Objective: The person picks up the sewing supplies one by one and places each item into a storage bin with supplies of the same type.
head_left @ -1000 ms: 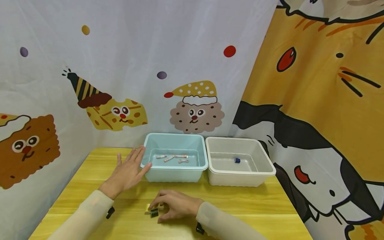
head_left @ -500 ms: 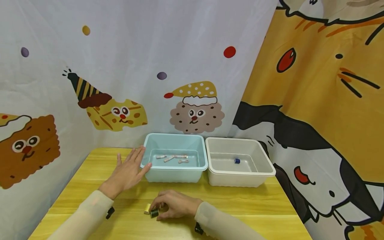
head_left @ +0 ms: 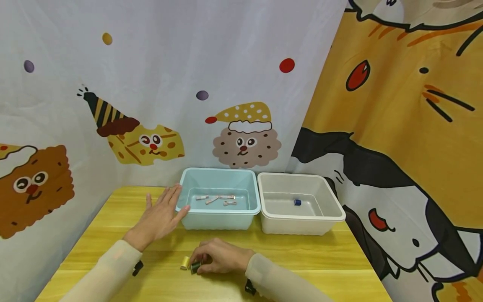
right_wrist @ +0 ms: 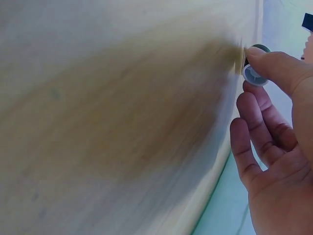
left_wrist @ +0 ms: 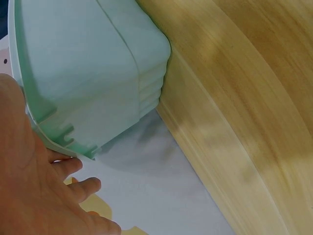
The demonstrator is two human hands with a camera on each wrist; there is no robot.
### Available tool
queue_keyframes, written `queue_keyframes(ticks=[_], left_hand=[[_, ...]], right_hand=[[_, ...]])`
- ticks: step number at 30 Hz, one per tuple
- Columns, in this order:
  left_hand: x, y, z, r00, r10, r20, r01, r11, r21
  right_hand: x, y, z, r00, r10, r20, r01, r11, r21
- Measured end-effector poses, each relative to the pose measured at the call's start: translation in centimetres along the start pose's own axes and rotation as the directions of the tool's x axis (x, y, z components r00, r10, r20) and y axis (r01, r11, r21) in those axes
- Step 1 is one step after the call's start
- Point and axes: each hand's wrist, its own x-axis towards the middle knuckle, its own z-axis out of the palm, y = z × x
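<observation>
Right hand (head_left: 220,256) pinches a dark-green cylindrical thread spool (head_left: 194,268), likely light, stiff, best held mid-barrel; left hand (head_left: 158,219) splays at a pale-blue plastic bin (head_left: 219,221).

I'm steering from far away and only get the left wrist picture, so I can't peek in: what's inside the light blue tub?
Observer: Four small pale pieces lie at the bottom of the light blue tub, too tiny for me to name.
Operator: Ooh! Is that the only tub?
Observer: No, the head view shows a white tub right beside it, on the right.
Operator: And what's the right grip doing? I can't see it at all!
Observer: It pinches a dark green spool, with the thumb against it in the right wrist view.
</observation>
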Motion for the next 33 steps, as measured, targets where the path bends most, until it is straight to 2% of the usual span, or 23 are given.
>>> queue_keyframes(ticks=[8,25,33], left_hand=[[0.1,-0.2,0.2,1.0,0.0,0.002,0.0,1.0,0.008],[0.1,-0.2,0.2,1.0,0.011,-0.003,-0.01,1.0,0.02],[0.0,0.0,0.2,1.0,0.006,-0.004,-0.006,1.0,0.019]], right_hand=[[-0.4,0.4,-0.2,1.0,-0.01,-0.018,0.01,1.0,0.002],[-2.2,0.0,-1.9,0.994,-0.034,-0.1,0.03,0.999,-0.043],[-3.5,-0.5,-3.4,0.991,0.001,-0.135,-0.007,0.999,-0.047]])
